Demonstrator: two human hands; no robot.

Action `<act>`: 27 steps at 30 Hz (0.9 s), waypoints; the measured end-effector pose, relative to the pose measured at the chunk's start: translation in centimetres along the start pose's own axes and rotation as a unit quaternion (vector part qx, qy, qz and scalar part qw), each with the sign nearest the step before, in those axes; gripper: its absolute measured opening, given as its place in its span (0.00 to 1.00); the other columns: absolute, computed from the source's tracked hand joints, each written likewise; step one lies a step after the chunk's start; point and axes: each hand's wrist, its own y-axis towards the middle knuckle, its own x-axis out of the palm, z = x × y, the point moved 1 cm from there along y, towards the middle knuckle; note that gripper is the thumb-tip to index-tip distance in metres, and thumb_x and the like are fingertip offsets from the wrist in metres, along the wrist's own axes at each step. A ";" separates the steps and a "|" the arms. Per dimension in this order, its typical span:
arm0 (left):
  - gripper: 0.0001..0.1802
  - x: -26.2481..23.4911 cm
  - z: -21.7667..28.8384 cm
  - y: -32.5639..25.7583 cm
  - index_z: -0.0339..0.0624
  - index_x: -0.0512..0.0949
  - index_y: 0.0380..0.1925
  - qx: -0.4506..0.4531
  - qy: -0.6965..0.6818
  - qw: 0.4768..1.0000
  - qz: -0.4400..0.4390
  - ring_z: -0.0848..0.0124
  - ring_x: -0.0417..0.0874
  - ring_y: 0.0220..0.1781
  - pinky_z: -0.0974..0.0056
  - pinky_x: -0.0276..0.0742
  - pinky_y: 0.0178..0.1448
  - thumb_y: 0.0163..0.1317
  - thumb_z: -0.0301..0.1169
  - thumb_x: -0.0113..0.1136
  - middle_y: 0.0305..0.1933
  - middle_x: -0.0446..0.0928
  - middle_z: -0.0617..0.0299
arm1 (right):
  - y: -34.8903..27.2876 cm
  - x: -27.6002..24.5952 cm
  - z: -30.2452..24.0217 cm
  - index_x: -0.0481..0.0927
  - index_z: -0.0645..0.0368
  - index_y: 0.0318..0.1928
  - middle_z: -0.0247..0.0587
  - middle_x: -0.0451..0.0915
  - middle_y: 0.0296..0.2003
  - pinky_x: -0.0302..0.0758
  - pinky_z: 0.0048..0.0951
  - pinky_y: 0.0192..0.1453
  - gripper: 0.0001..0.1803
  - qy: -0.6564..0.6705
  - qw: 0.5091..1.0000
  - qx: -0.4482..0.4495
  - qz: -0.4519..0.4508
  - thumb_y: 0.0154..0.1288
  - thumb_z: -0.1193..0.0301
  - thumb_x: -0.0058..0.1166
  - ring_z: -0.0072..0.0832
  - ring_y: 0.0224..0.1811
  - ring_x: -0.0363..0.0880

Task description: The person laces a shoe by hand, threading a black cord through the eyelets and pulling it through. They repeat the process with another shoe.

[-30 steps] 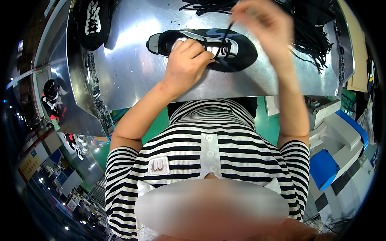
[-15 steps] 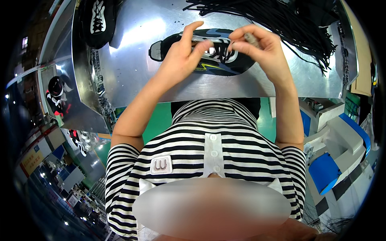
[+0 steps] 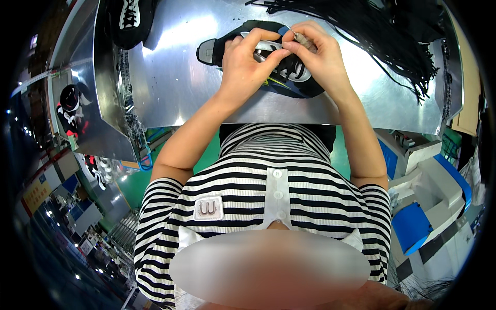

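A black shoe upper (image 3: 302, 92) with blue panels, a yellow line and a pale eyelet strip lies sideways on the metal table, tongue end to the left. My left hand (image 3: 243, 64) grips it from the left, with several fingers at its far side and the thumb over the lace area. In my right hand (image 3: 325, 59) is a small tool (image 3: 305, 42) with a wrapped, beige handle and a thin metal tip. Both hands' fingertips meet above the eyelets; whether a lace is pinched there is hidden. Black lacing (image 3: 292, 67) crosses the eyelet strip.
A bundle of loose black shoelaces (image 3: 372, 41) spreads over the table's far right. Another black shoe upper (image 3: 130, 20), with a white eyelet strip, lies at the far left. The metal table's (image 3: 175, 111) near edge runs just before my body. A blue-and-grey seat (image 3: 413, 222) stands at right.
My right hand has moved left and slightly up with the tool, to the left hand's thumb. The left hand has shifted right over the upper, which has turned slightly, its tongue end rising.
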 end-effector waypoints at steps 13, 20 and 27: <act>0.17 -0.1 0.6 -0.4 0.41 0.81 0.46 -0.012 -0.010 1.000 0.016 0.75 0.80 0.42 0.70 0.75 0.47 0.56 0.29 0.72 0.40 0.83 0.64 | -3.1 -1.1 -2.6 0.77 0.61 0.40 0.44 0.84 0.29 0.77 0.31 0.34 0.06 -0.139 0.990 -0.020 -0.012 0.67 0.73 0.58 0.36 0.29 0.84; 0.16 0.0 1.3 -0.8 0.38 0.79 0.50 -0.082 -0.134 0.987 -0.024 0.81 0.81 0.40 0.74 0.77 0.43 0.62 0.23 0.65 0.44 0.82 0.65 | -2.4 -1.0 -2.6 0.75 0.60 0.41 0.42 0.83 0.26 0.76 0.36 0.31 0.10 -0.245 0.965 -0.082 -0.038 0.63 0.70 0.60 0.39 0.28 0.83; 0.21 -0.1 1.9 -1.5 0.36 0.72 0.61 -0.096 -0.212 0.971 -0.062 0.77 0.81 0.46 0.71 0.77 0.54 0.67 0.19 0.54 0.51 0.80 0.61 | -1.0 1.0 -2.9 0.70 0.67 0.45 0.50 0.81 0.22 0.77 0.43 0.29 0.17 -0.362 0.922 -0.122 -0.069 0.62 0.69 0.59 0.46 0.26 0.83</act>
